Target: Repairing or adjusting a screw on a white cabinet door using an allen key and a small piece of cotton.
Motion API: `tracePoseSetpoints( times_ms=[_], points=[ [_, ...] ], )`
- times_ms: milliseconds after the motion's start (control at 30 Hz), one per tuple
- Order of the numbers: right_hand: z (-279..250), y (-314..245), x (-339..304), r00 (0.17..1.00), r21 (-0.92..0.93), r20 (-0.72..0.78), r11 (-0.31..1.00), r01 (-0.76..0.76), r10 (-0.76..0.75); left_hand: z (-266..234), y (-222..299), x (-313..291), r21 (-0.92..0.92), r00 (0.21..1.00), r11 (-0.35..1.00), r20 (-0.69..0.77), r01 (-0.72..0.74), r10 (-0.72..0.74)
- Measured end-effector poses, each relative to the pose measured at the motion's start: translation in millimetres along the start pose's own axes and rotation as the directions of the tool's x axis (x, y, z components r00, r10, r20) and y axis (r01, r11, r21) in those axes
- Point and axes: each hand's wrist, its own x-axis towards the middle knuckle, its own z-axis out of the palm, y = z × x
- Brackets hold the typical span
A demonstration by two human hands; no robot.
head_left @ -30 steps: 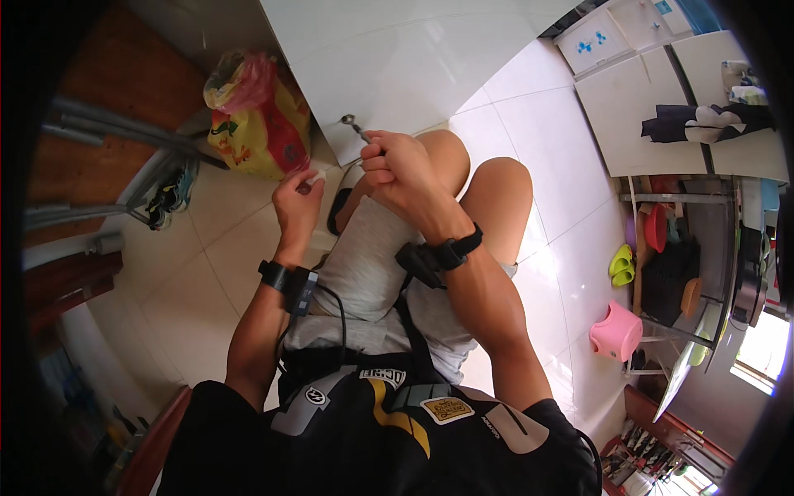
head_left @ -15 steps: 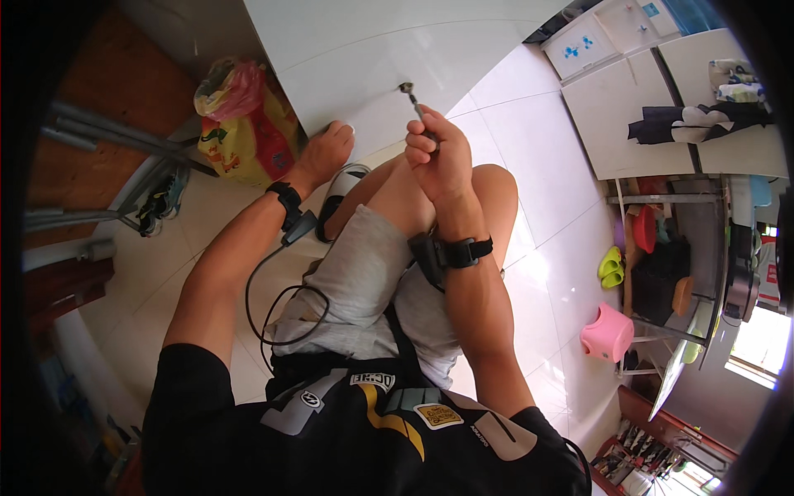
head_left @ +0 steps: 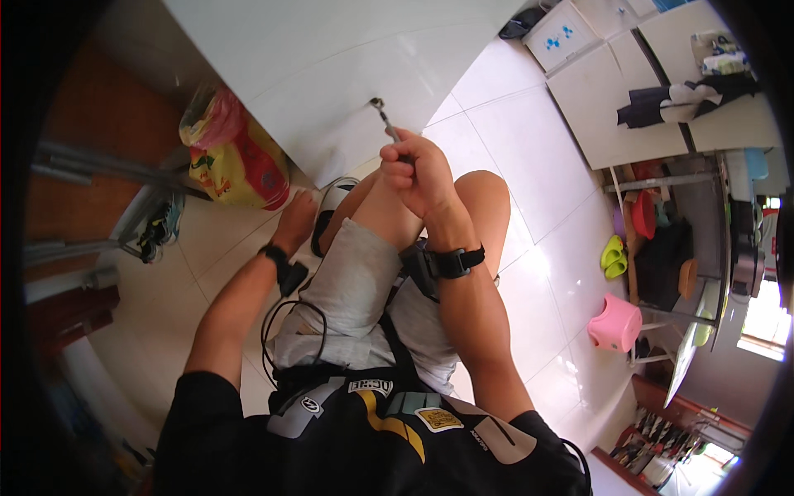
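Note:
My right hand is closed around the grey handle of a slim metal tool with a small, dark, rounded head. The tool points up and left, and its head lies over the white panel; whether it touches the surface I cannot tell. By the panel's lower left corner is my left hand, its fingers curled in and mostly hidden. What it holds, if anything, does not show. My bent legs and grey shorts lie between the two arms.
A yellow and red bag stands left of the panel, with shoes beyond it. On the right are white cabinets, green clogs and a pink stool. A loose black cable hangs by my left wrist.
My left hand has come away from the panel's edge, moving down and left. The right hand has shifted slightly left and down with the tool still in it. The whole view has turned a little.

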Motion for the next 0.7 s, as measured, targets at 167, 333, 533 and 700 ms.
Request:
tracePoseSetpoints(
  times_ms=[167, 333, 533, 700],
  points=[
    [4.2, -5.5, -12.6, 0.985, -0.185, -0.001, 0.968, -0.17, 0.173, -2.4, -6.7, -83.0, -0.162, 0.962, 0.951, -0.025, 0.263, -0.27],
    [23.8, 29.2, 2.1, 0.99, -0.32, -0.065, 0.937, -0.139, 0.125, -2.4, -14.0, -131.7, -0.252, 0.884, 0.863, -0.057, 0.437, -0.464],
    [25.6, 37.6, 11.9, 0.993, -0.538, -0.064, 0.841, 0.047, -0.096, -13.2, -18.5, -120.8, -0.347, 0.858, 0.836, -0.14, 0.425, -0.494],
    [-2.6, 17.2, 25.7, 0.984, -0.643, -0.137, 0.766, 0.0, -0.115, -58.6, 25.5, -37.0, -0.319, 0.874, 0.867, -0.181, 0.382, -0.451]
  ],
)
